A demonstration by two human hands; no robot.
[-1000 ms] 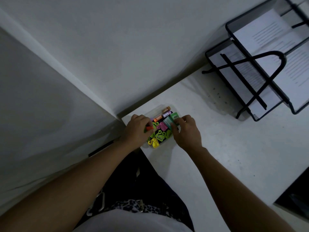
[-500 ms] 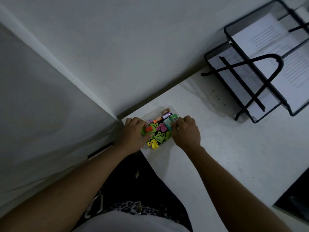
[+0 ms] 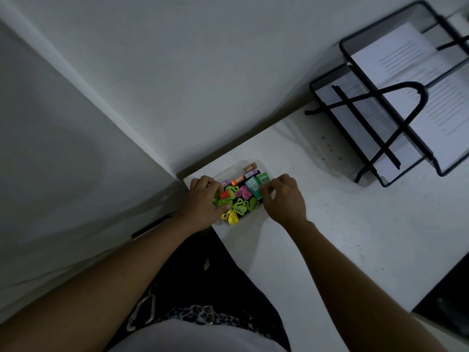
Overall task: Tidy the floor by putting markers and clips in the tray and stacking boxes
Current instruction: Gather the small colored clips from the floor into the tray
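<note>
Small tray at the corner of the white surface, already packed with coloured clips, markers along the far side, two small green boxes. Left hand curled on the tray's left edge, fingers among the clips; grip unclear. Right hand pinching at the boxes. Looks nearly done; box stacking left. Wire paper rack well apart.

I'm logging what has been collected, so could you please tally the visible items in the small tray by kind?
Markers, along the tray's far edge: 4 visible
Small boxes, teal and green: 2
Binder clips, in green, pink, yellow and orange: about 8; the hands cover some
Total: about 14
</note>
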